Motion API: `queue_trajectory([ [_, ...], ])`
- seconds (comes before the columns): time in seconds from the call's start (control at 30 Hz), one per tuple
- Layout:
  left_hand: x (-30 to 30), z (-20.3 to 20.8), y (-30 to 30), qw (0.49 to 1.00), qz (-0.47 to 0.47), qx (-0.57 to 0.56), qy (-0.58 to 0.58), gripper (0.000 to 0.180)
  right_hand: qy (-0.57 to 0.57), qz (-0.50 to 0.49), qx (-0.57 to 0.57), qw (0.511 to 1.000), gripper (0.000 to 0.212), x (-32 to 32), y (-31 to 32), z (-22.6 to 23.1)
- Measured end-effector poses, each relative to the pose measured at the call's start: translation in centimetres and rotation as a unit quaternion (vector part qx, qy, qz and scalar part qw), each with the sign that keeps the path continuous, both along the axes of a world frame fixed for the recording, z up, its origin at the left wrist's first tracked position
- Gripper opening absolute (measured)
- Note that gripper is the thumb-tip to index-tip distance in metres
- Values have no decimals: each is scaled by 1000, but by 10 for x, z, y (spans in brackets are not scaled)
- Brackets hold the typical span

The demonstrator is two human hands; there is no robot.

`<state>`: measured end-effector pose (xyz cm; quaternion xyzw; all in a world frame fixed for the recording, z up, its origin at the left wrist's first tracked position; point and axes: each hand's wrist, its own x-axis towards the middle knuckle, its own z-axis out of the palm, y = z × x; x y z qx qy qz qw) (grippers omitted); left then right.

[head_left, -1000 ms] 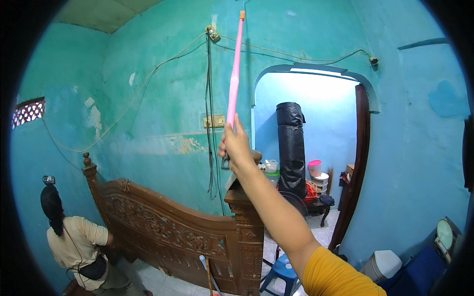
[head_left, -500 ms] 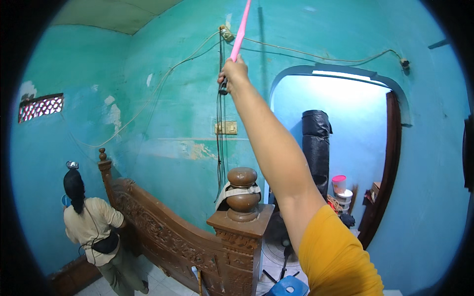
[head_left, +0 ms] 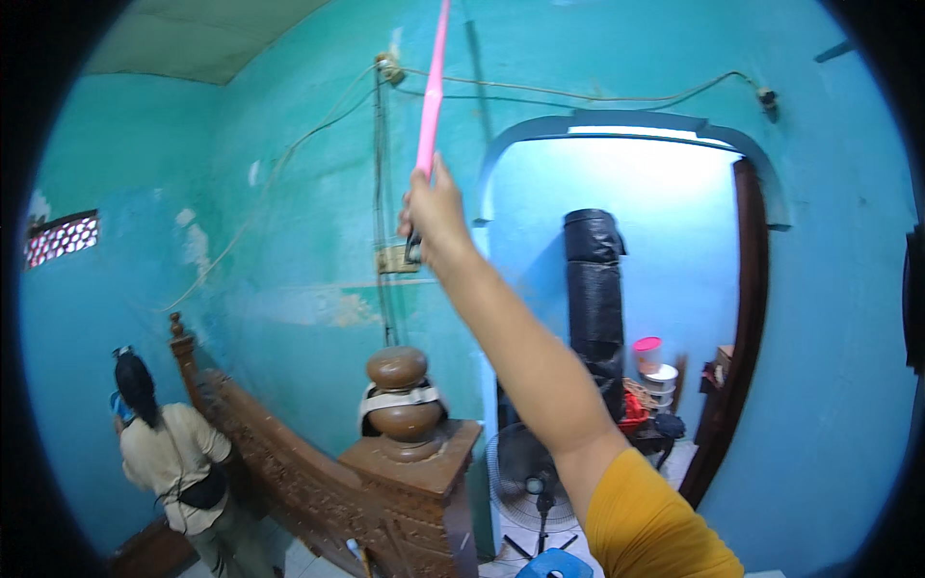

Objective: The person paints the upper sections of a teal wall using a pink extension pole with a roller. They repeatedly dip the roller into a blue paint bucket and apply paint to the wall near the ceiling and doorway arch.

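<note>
Right hand (head_left: 436, 220) up high, wrapped around a pink pole (head_left: 431, 120).
The pole sticks up from that fist past the top of the view, with its dark butt end poking out just below the hand; can't tell what the left hand's doing, it's out of view. Brown wooden post (head_left: 409, 462) well below the grip, rolled black bundle (head_left: 593, 289) off to its right, another person (head_left: 178, 443) down left.

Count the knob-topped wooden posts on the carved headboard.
2: a near post, lower than the raised right hand, and a far post at left, near the other person. More may be hidden.
</note>
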<state>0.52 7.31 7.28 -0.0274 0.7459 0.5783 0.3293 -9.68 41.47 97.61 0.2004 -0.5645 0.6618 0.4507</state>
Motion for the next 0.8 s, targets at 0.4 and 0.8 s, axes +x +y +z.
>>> queue_trajectory([
  [0.4, -66, 7, 42, 971, -237, -9, 35, 32, -89, -156, 18, 984, 53, 145, 18, -177],
  [0.8, -30, -12, 81, 886, -455, 30, 88, 33, -209, -607, -18, 766, 38, 315, -42, -389],
])
